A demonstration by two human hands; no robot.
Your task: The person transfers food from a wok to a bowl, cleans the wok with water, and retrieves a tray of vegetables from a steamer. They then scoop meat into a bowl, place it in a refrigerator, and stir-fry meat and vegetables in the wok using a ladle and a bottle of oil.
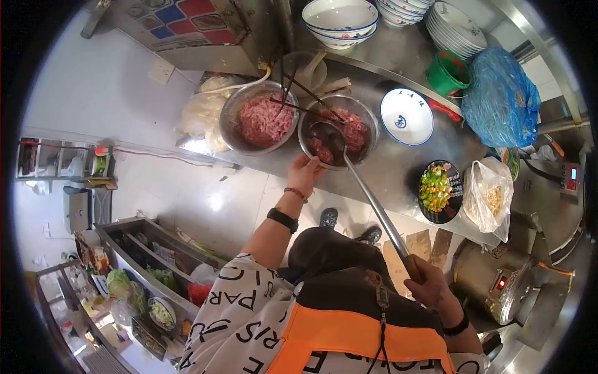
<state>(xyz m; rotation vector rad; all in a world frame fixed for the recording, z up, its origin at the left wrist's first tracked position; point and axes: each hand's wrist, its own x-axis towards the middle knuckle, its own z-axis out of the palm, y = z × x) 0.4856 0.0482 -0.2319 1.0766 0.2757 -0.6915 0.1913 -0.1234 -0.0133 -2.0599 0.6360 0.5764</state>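
My left hand (304, 177) grips the near rim of a metal bowl (375, 132), fingers closed on its edge. Inside are lumps of red minced meat (354, 129) and some dark liquid. A long-handled ladle (375, 207) slants into this bowl, its scoop down among the meat. Around the far end of its handle my right hand (431, 285) is wrapped, close to my body. Beside this bowl, on the left, stands a second metal bowl (225, 124) of paler minced meat (265, 119). Chopsticks (288, 87) lean across the two bowls.
A white bowl (407, 117), a black dish of chopped peppers (441, 192) and a plastic bag (489, 198) sit along the counter to the right. Behind are stacked bowls (341, 19), plates (456, 28), a green cup (448, 72) and a blue bag (501, 96).
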